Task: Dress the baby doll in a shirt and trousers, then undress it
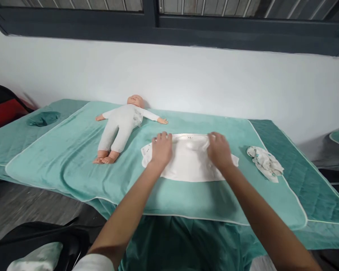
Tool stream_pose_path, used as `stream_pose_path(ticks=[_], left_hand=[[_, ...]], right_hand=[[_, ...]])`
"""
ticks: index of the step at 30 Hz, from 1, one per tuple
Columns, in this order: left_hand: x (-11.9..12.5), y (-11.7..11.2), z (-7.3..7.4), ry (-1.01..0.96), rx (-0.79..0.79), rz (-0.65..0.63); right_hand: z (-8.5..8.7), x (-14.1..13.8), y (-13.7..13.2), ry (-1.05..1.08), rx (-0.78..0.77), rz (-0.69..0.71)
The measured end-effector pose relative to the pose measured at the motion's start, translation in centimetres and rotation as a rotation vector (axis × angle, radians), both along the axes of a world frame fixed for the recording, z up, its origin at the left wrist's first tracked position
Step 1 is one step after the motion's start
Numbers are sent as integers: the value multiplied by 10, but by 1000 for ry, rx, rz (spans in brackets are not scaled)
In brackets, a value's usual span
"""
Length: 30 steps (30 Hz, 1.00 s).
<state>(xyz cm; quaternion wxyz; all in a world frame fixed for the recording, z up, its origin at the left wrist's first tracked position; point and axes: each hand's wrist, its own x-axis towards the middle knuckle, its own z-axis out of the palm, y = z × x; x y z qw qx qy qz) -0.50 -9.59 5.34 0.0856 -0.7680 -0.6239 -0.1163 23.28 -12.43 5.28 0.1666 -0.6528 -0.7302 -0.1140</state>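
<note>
A white baby garment (188,160) lies spread flat on a teal towel (73,158) that covers the bed. My left hand (161,148) rests palm down on the garment's left side, fingers curled over the cloth. My right hand (219,149) presses on its right side, fingers bent toward the top edge. A baby doll (120,126) in a pale grey suit lies on its back to the left of the garment, arms spread, head toward the wall.
A crumpled patterned white cloth (265,162) sits on the towel to the right. The white wall (186,75) runs behind the bed under a dark window frame. A black and red object (2,109) stands at far left. A dark chair (39,241) is at lower left.
</note>
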Motion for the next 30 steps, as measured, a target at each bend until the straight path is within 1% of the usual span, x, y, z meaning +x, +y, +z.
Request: stream_pose_path(ticks=[1,2,3,4,6,8,11,14,16,20,23,27,30], left_hand=[[7,-1,-14,-14,-39,-82],[13,-1,-27,-35,-90,-149],[17,0,-37,-59,-130,-173],[19,3,-45,-84,-154,-165],[21,12,-52,-115,-172,-85],[22,25,-51,-118,-184,2],[27,40,-45,-115,-227,86],[36,44,-45,-137,-232,161],[42,43,-47,-205,-206,191],[52,40,-54,-416,-91,217],[57,46,-57,-530,-38,206],[62,61,-60,-637,22,150],[64,74,-63,-667,20,157]], right_hand=[[-14,-12,0,27,-38,99],[-26,-22,0,73,-80,150],[-36,-31,2,132,-126,154],[-43,-37,5,182,-181,122],[-49,-43,16,245,-274,11],[-50,-44,31,248,-333,-84],[-49,-46,49,223,-364,-182],[-52,-53,55,211,-371,-276],[-56,-59,54,221,-327,-322],[-63,-66,52,324,-143,-356],[-65,-66,56,442,-60,-363],[-65,-61,65,558,-8,-339],[-67,-58,72,549,-32,-341]])
